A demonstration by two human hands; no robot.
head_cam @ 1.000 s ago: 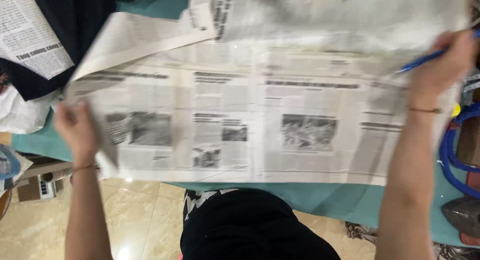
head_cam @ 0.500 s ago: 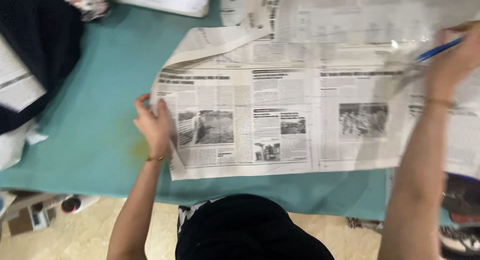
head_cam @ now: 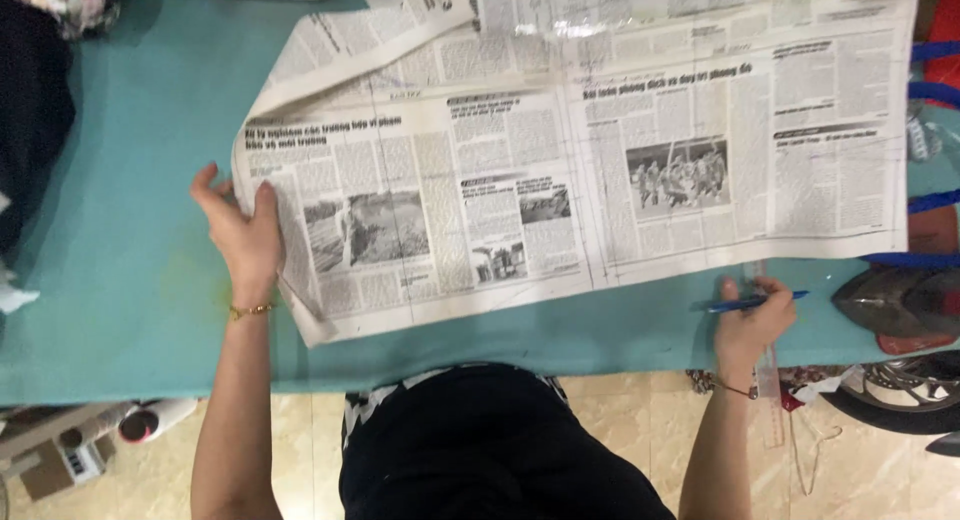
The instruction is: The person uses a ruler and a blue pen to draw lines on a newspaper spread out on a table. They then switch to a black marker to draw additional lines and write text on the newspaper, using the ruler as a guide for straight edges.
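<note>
left hand (head_cam: 243,235) flat, fingers spread, pinning the left edge of the newspaper (head_cam: 560,170) spread on the teal tabletop (head_cam: 130,270). right hand (head_cam: 752,325) is closed on a blue pen (head_cam: 755,302) plus a clear ruler (head_cam: 768,375), just below the sheet's lower edge. judgement: keep the palm pressure even so the paper stays flat and square to the tabletop edge.

Teal-covered work table (head_cam: 120,280) fills upper frame, near edge running left to right. Below it, glossy beige tiled floor (head_cam: 300,450) with pale veining, reflecting soft indoor light. Dark fabric (head_cam: 35,120) heaped at table's left edge. Cardboard box (head_cam: 60,460) on floor under near-left corner. Wheel (head_cam: 890,405) beyond near-right corner, blue straps (head_cam: 935,80) along right edge.
</note>
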